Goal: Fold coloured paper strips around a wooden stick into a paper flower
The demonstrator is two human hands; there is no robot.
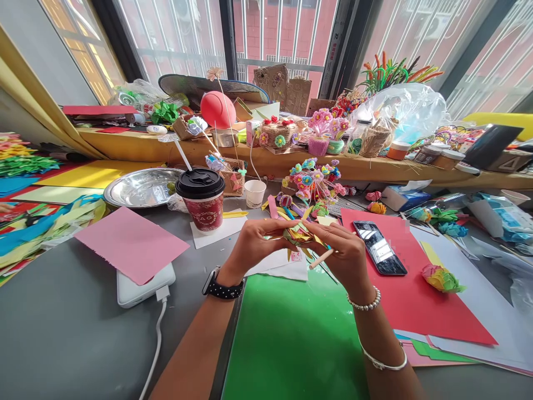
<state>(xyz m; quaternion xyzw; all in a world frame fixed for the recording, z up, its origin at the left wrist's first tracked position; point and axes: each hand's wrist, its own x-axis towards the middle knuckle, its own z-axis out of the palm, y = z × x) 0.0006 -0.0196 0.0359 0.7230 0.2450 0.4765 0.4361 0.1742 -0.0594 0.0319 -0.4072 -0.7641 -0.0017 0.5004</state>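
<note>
Between my two hands, above a green mat (291,333), is a paper flower (300,234) with yellow, green and pinkish petals. My left hand (259,244) grips it from the left, fingers stretched over the top and thumb below. From the right, my right hand (345,250) pinches the same flower. A thin, pale wooden stick (321,259) is also tucked in the right hand's fingers and points down to the left. Fingers cover part of the flower. Behind it lie colourful paper strips (287,208) and a white sheet (278,265).
A lidded red coffee cup (204,205) with a straw stands at left, near a metal plate (125,186). Pink paper (135,244) covers part of a white power bank (145,289). A phone (378,247) and a finished-looking paper flower (441,278) lie on red paper (425,311).
</note>
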